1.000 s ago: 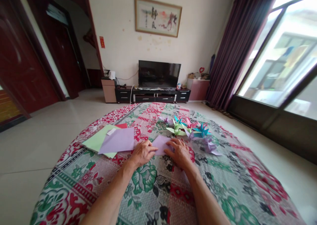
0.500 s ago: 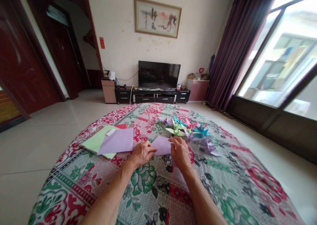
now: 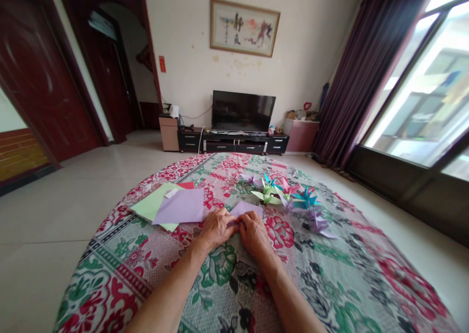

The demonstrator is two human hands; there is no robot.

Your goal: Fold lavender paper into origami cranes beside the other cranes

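A folded sheet of purple origami paper (image 3: 246,208) lies on the table in front of me, its near edge covered by my fingers. My left hand (image 3: 221,228) grips the paper's near left corner with closed fingers. Right beside it, my right hand (image 3: 253,230) presses on the near edge, fingers bent and drawn together, the fingertips of both hands almost touching. To the left lies a pile of flat sheets: a purple sheet (image 3: 181,207) over a green sheet (image 3: 148,205), with a bit of red sheet (image 3: 187,185) showing behind.
Several folded paper cranes in green, pink, blue and purple stand right of the paper, among them a blue crane (image 3: 307,196) and a purple crane (image 3: 318,221). A flowered tablecloth (image 3: 220,269) covers the round table. A television (image 3: 244,112) stands beyond.
My right hand has moved left along the purple paper, from its right side to beside my left hand. The view has turned slightly left.
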